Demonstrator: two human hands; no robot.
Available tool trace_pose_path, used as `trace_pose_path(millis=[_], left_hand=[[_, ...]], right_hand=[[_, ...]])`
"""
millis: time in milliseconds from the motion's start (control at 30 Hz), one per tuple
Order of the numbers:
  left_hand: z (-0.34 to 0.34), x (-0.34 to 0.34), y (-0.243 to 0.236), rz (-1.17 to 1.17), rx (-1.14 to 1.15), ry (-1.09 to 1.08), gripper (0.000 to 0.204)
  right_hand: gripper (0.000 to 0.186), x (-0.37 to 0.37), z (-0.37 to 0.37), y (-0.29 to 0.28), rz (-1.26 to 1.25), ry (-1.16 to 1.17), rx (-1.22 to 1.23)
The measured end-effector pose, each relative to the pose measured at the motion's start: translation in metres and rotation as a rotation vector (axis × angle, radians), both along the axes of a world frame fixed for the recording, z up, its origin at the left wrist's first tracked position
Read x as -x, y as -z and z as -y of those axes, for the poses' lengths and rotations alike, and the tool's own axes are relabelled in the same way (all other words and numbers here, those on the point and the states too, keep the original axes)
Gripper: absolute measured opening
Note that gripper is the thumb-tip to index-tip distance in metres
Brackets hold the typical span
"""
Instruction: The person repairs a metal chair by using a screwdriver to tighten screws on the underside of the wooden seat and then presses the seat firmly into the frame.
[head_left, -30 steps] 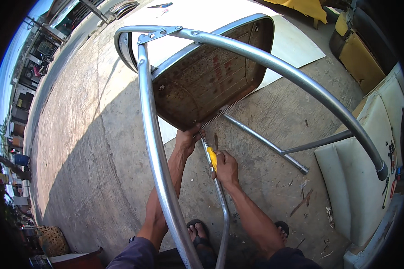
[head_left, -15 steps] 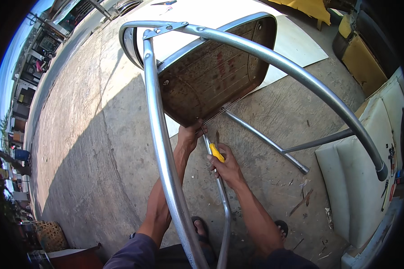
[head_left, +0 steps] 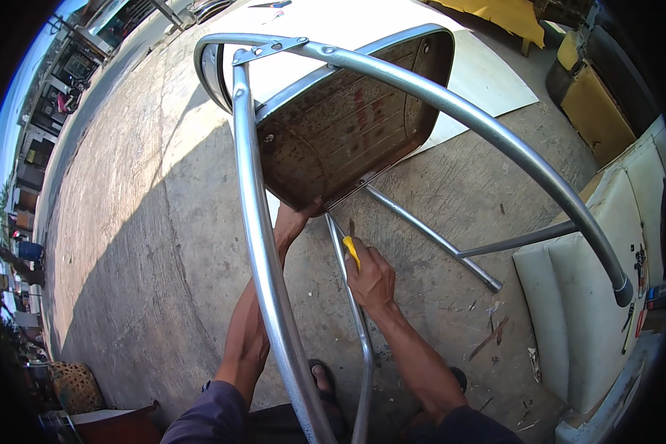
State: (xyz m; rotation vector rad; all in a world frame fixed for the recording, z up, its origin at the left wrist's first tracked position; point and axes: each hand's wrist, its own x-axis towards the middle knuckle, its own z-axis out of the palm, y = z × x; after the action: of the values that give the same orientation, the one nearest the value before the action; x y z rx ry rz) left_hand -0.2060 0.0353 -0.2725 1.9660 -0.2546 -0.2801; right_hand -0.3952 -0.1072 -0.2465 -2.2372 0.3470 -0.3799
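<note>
A metal-framed chair lies tipped over, the rusty brown underside of its seat (head_left: 348, 122) facing me. Bent silver tubing, the chair frame (head_left: 488, 111), arches across the view. My left hand (head_left: 294, 219) grips the near lower corner of the seat, its fingers partly hidden behind the edge. In my right hand (head_left: 374, 275) is a screwdriver (head_left: 351, 251) with a yellow handle, the fingers wrapped around it. It points up toward that same corner, beside a thin chair leg tube (head_left: 354, 307); the tip is hard to make out.
A white sheet (head_left: 488, 78) lies under the far side of the chair. To the right stand a pale padded seat (head_left: 562, 318) with several tools on it and a worn yellow-and-black cushion piece (head_left: 596, 111). A woven basket (head_left: 76, 386) sits at lower left on the concrete floor (head_left: 148, 244).
My right hand has shifted slightly and turned its back more toward me, still around the screwdriver. My left hand has moved a little left along with the chair corner in view.
</note>
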Motion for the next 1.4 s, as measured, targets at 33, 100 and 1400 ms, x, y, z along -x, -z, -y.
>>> trace_pose_path(millis=[33,100,1400], left_hand=[[-0.015,-0.004,0.002,-0.099,0.054,-0.020,0.054],[-0.001,0.006,0.011,-0.112,0.153,-0.069,0.051],[0.029,-0.023,-0.014,-0.025,-0.179,-0.019,0.031]], right_hand=[[0.039,-0.003,-0.006,-0.005,-0.029,-0.028,0.036],[0.040,-0.002,-0.001,0.000,-0.081,-0.038,0.123],[0.033,-0.058,0.106,-0.017,-0.513,-0.023,-1.040]])
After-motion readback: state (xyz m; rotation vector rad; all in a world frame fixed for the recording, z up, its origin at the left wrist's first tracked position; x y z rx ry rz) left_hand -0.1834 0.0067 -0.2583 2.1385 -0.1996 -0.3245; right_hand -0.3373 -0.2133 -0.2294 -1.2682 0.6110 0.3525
